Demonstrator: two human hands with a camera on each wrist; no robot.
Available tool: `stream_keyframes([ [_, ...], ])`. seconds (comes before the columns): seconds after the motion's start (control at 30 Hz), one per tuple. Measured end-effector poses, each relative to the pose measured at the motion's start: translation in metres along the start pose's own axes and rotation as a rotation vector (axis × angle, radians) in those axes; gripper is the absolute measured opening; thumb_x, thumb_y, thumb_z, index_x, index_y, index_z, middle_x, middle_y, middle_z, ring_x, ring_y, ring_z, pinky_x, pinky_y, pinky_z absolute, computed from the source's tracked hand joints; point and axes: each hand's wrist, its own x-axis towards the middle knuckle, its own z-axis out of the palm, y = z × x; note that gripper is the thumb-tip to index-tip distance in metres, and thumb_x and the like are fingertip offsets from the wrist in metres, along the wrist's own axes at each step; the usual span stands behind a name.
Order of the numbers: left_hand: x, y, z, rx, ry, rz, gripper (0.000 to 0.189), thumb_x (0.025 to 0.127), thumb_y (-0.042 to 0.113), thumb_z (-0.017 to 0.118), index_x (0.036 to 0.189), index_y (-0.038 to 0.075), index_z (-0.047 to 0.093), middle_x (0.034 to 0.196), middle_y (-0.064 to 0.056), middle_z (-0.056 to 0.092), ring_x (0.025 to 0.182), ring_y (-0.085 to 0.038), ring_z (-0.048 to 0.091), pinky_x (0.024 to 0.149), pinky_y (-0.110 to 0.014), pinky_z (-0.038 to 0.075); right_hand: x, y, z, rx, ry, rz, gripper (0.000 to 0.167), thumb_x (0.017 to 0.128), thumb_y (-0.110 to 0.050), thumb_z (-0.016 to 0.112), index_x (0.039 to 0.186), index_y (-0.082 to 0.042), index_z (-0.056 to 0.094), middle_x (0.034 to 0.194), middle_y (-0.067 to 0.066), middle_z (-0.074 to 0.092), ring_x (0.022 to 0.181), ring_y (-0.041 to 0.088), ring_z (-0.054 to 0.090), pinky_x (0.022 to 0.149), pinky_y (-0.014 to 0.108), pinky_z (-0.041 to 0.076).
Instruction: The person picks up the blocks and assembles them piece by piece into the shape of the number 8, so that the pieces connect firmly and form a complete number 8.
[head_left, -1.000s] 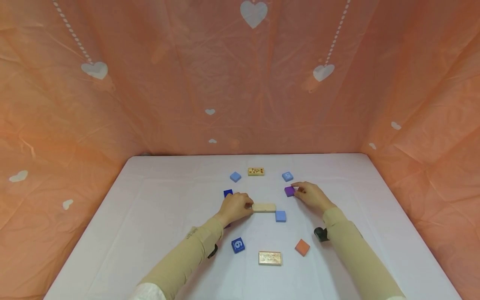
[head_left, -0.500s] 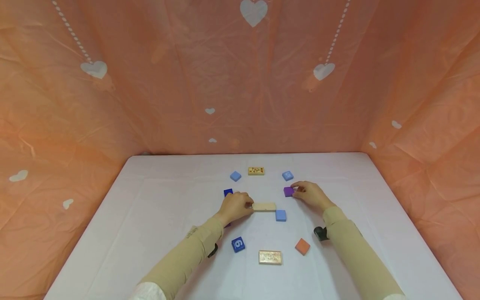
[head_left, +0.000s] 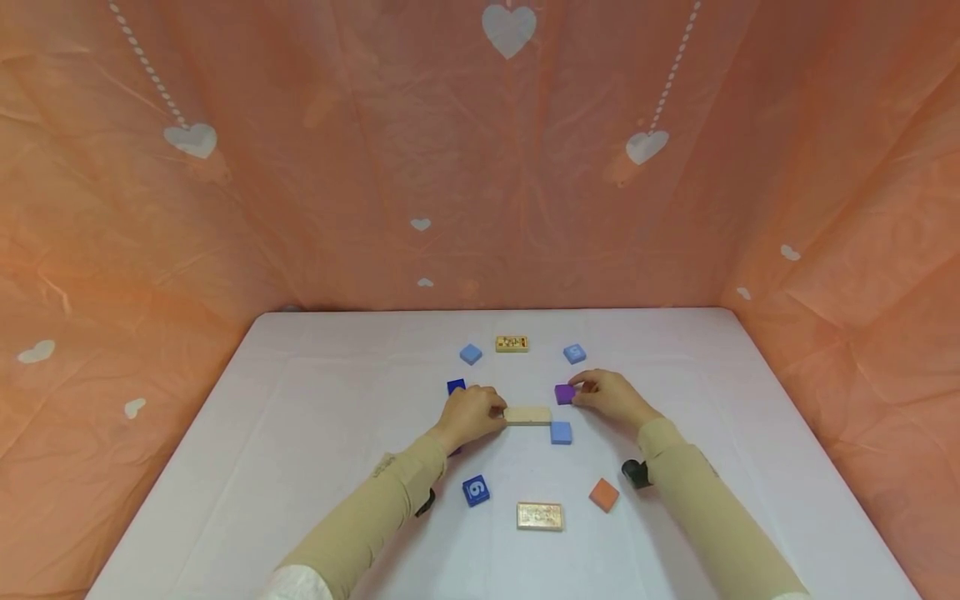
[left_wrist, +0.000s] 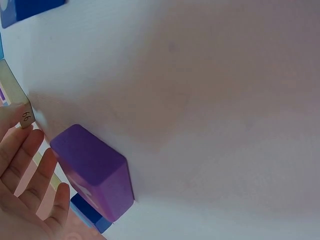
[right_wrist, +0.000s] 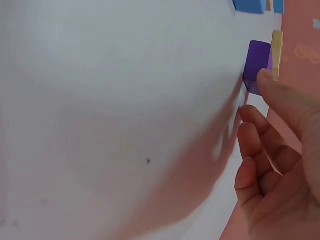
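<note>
My left hand (head_left: 470,414) pinches the left end of a beige wooden block (head_left: 528,416) lying on the table; in the left wrist view its end (left_wrist: 26,116) carries printed digits. My right hand (head_left: 611,396) holds a purple block (head_left: 565,394) between thumb and index finger, just beyond the wooden block's right end. A light blue block (head_left: 561,432) sits at that end's near corner. Another purple block (left_wrist: 95,165) stands close to my left fingers, mostly hidden under the hand in the head view. Past the left hand lies a dark blue block (head_left: 456,386).
Toward the front lie a blue block with a 6 (head_left: 476,490), a gold rectangular block (head_left: 539,516) and an orange block (head_left: 604,495). Farther back are a light blue block (head_left: 471,354), a patterned gold block (head_left: 512,344) and a numbered light blue block (head_left: 574,353).
My right hand has brought the purple block left and nearer to me, toward the wooden block. The left hand stays where it was on the wooden block.
</note>
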Motion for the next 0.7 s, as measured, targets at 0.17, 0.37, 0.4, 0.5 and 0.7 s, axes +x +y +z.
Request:
stream_keyframes([
  [0.17, 0.000, 0.000, 0.000, 0.001, -0.006, -0.008, 0.024, 0.078, 0.028, 0.073, 0.098, 0.015, 0.073, 0.086, 0.004, 0.068, 0.075, -0.012, 0.057, 0.067, -0.027, 0.038, 0.000, -0.006, 0.003, 0.024, -0.029, 0.024, 0.030, 0.086, -0.018, 0.065, 0.114, -0.010, 0.064, 0.094, 0.007, 0.063, 0.086, 0.019, 0.053, 0.081, 0.036, 0.046],
  [0.37, 0.000, 0.000, 0.001, -0.003, -0.010, -0.013, 0.024, 0.078, 0.028, 0.073, 0.098, 0.015, 0.073, 0.087, 0.004, 0.068, 0.075, -0.012, 0.057, 0.067, -0.028, 0.038, -0.002, -0.009, 0.006, 0.006, -0.040, -0.005, 0.028, 0.085, -0.018, 0.065, 0.113, -0.011, 0.065, 0.092, 0.005, 0.063, 0.084, 0.017, 0.053, 0.080, 0.035, 0.046],
  [0.4, 0.000, 0.000, 0.001, -0.002, -0.009, -0.011, 0.024, 0.078, 0.028, 0.073, 0.098, 0.015, 0.073, 0.086, 0.004, 0.068, 0.075, -0.012, 0.057, 0.067, -0.028, 0.038, -0.002, -0.009, 0.006, 0.002, -0.039, -0.016, 0.028, 0.085, -0.017, 0.065, 0.112, -0.010, 0.065, 0.092, 0.005, 0.063, 0.084, 0.017, 0.053, 0.080, 0.036, 0.046],
  [0.5, -0.001, 0.000, 0.001, -0.005, -0.010, -0.011, 0.024, 0.078, 0.028, 0.073, 0.098, 0.015, 0.073, 0.086, 0.004, 0.068, 0.075, -0.012, 0.057, 0.067, -0.027, 0.038, -0.003, -0.010, 0.006, -0.002, -0.036, -0.038, 0.028, 0.085, -0.017, 0.066, 0.112, -0.009, 0.065, 0.092, 0.006, 0.063, 0.083, 0.017, 0.054, 0.079, 0.036, 0.046],
  [0.7, 0.000, 0.000, -0.001, -0.015, -0.014, -0.016, 0.024, 0.078, 0.028, 0.073, 0.098, 0.015, 0.073, 0.087, 0.003, 0.069, 0.076, -0.012, 0.057, 0.068, -0.028, 0.039, -0.004, -0.012, 0.007, -0.009, -0.043, -0.039, 0.029, 0.085, -0.017, 0.066, 0.112, -0.009, 0.065, 0.091, 0.005, 0.062, 0.082, 0.016, 0.053, 0.077, 0.035, 0.046],
])
